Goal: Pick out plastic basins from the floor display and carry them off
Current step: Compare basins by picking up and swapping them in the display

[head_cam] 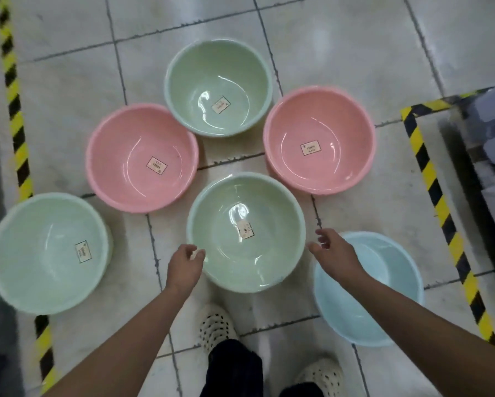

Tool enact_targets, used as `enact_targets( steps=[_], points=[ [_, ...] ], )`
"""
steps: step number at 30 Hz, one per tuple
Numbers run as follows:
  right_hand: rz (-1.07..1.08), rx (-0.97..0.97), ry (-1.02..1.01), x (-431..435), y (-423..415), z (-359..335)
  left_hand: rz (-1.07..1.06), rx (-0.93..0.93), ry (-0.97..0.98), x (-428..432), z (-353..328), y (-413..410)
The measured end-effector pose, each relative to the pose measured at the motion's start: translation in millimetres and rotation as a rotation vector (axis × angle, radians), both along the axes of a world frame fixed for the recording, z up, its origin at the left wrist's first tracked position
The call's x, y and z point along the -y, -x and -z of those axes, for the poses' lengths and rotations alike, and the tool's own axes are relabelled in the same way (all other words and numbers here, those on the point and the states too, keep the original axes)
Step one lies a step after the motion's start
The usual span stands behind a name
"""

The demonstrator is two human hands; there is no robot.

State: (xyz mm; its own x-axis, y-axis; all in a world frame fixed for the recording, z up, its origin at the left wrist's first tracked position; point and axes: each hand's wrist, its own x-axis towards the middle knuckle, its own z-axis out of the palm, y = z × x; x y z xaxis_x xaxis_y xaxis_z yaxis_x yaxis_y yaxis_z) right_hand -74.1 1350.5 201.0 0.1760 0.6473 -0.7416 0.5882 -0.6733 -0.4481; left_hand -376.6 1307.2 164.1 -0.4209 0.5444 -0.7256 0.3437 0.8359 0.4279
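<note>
Several plastic basins stand upright on the tiled floor, each with a label inside. The nearest is a green basin (246,233) straight ahead of my feet. My left hand (184,263) hovers at its left rim, fingers loosely curled, fingertips right at the edge. My right hand (332,250) reaches toward its right rim with relaxed fingers and holds nothing. It hangs over a light blue basin (383,299). Further off are a pink basin (141,159), another pink basin (319,141) and a green basin (217,87). A mint basin (48,253) sits at the left.
Yellow-and-black hazard tape (14,110) runs down the left side, and a second strip of hazard tape (438,196) down the right. A dark-framed unit with bluish boxes (492,133) stands at the far right. My feet in pale perforated clogs (217,328) stand just behind the nearest basin.
</note>
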Motion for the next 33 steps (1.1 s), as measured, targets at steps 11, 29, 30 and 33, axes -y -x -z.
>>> enact_targets(
  steps=[11,29,30,33],
  points=[
    [-0.038,0.166,0.018,-39,28,150,-0.224,0.118,-0.065,1,125,31],
    [-0.138,0.153,0.055,-12,48,76,-0.44,0.161,-0.094,42,66,63],
    [-0.164,0.14,0.062,-14,54,53,-0.444,0.155,-0.087,46,46,71],
    [-0.256,0.104,0.057,-23,80,-19,-0.446,0.16,-0.072,56,-24,100]
  ],
)
